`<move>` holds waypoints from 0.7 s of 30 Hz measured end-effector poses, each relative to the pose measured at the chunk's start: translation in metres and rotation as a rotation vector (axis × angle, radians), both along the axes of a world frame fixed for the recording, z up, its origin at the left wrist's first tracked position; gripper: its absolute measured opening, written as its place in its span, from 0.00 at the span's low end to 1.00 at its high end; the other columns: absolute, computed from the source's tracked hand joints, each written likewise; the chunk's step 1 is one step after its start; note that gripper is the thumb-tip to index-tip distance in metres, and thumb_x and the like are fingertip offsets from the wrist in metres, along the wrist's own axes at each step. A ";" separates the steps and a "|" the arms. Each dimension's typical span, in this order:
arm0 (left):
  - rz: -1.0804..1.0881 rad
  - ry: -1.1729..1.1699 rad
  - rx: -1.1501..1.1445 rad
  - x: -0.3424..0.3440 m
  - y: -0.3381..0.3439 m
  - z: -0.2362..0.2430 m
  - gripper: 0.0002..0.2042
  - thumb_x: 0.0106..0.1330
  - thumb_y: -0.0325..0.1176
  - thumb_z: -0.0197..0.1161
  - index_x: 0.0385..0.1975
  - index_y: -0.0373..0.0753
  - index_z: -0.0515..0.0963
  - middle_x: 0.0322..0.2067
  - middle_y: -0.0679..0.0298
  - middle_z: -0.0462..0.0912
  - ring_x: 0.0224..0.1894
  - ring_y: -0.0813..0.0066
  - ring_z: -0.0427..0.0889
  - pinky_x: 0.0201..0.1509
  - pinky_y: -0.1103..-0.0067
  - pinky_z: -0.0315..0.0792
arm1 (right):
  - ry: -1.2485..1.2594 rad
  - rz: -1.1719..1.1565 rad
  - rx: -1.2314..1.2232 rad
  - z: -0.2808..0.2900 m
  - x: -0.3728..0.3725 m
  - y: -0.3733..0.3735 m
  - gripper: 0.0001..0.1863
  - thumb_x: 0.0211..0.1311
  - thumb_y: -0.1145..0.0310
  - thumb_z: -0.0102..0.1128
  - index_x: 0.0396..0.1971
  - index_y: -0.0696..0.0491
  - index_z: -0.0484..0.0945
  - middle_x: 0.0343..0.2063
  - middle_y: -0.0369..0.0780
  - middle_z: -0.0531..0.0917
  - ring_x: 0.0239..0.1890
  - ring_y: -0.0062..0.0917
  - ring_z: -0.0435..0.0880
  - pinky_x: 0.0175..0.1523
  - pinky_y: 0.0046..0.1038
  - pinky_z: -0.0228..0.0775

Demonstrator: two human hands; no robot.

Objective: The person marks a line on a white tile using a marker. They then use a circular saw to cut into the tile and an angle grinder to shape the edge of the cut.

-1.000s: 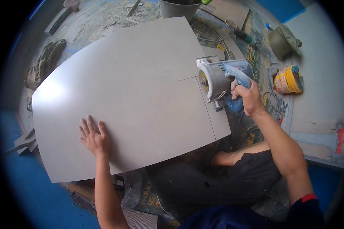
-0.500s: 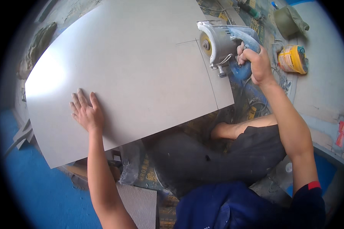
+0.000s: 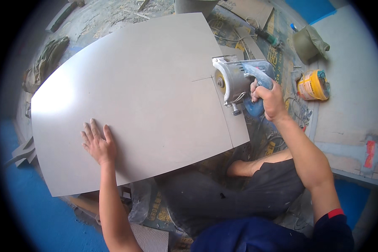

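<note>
A large light-grey tile [image 3: 155,101] lies flat before me, reaching past my legs on the near side. My left hand [image 3: 98,140] rests on its left part, palm down, fingers spread. At the right, my right hand [image 3: 268,98] is wrapped round the blue handle of a handheld tile cutter [image 3: 239,80]. The cutter stands over the tile's right edge, its yellow-centred blade [image 3: 219,82] beside a dark drawn line [image 3: 223,109]. That line runs along the right edge to the near edge, and a short line crosses it near the blade. Whether the blade touches the tile, I cannot tell.
Beyond the cutter lie a green-ended power tool [image 3: 268,37] and tile offcuts. A yellow bucket [image 3: 311,85] and an olive cloth-like bundle [image 3: 308,44] stand at the right. Cables run over the printed floor sheeting. A ridged tile piece [image 3: 149,238] lies below my left forearm.
The whole view has tilted, so everything sits lower in the picture and more floor shows beyond the tile. Both hands and the cutter keep nearly the same places on the tile.
</note>
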State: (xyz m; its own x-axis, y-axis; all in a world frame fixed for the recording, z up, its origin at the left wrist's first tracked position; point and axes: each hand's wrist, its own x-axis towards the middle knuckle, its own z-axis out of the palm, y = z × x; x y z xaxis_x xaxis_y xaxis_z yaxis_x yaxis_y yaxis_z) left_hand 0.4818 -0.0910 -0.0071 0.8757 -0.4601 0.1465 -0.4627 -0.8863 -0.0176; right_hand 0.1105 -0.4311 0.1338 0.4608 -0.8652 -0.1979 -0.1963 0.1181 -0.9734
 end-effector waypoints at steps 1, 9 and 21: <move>0.004 -0.010 0.006 0.000 0.001 -0.001 0.32 0.76 0.59 0.45 0.75 0.53 0.60 0.76 0.60 0.57 0.78 0.52 0.51 0.77 0.49 0.46 | -0.002 0.001 -0.003 0.000 0.001 0.000 0.02 0.51 0.77 0.53 0.25 0.58 0.75 0.21 0.36 0.77 0.22 0.18 0.74 0.32 0.22 0.66; 0.006 0.006 -0.004 -0.006 -0.006 0.003 0.31 0.76 0.59 0.45 0.75 0.54 0.59 0.76 0.61 0.57 0.79 0.54 0.50 0.78 0.51 0.45 | 0.021 0.004 -0.011 -0.004 0.001 -0.005 0.02 0.51 0.77 0.53 0.25 0.57 0.75 0.20 0.36 0.76 0.22 0.18 0.73 0.32 0.22 0.67; -0.003 -0.015 -0.055 -0.005 -0.002 -0.001 0.31 0.75 0.58 0.48 0.74 0.52 0.62 0.75 0.59 0.58 0.78 0.52 0.52 0.78 0.52 0.45 | 0.006 -0.045 -0.001 -0.004 0.007 -0.001 0.01 0.49 0.77 0.53 0.23 0.57 0.74 0.20 0.37 0.76 0.22 0.19 0.73 0.31 0.23 0.67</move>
